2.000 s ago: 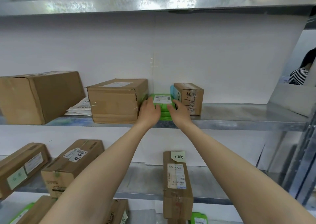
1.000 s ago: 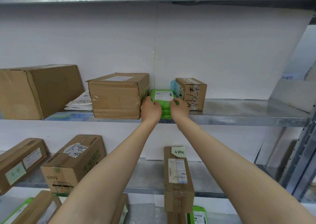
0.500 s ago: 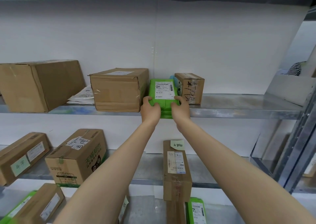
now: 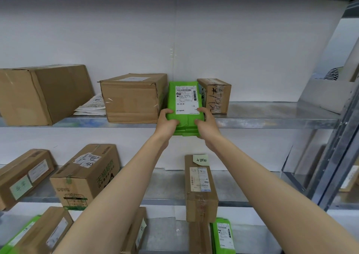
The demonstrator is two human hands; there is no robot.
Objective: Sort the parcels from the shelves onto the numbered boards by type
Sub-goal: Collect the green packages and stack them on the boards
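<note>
Slip risk — left hand [image 4: 167,122] and right hand [image 4: 206,123] grip the green parcel [image 4: 185,106] by its lower corners only, tilted at the shelf [image 4: 272,120] front edge between brown carton [image 4: 132,98] and small box [image 4: 215,95] — could snag either.

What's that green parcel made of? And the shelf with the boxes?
The green parcel looks like soft plastic film: smooth, creased, folded at its lower end. The shelf looks like bare galvanised metal: grey, mottled, dully reflective.
</note>
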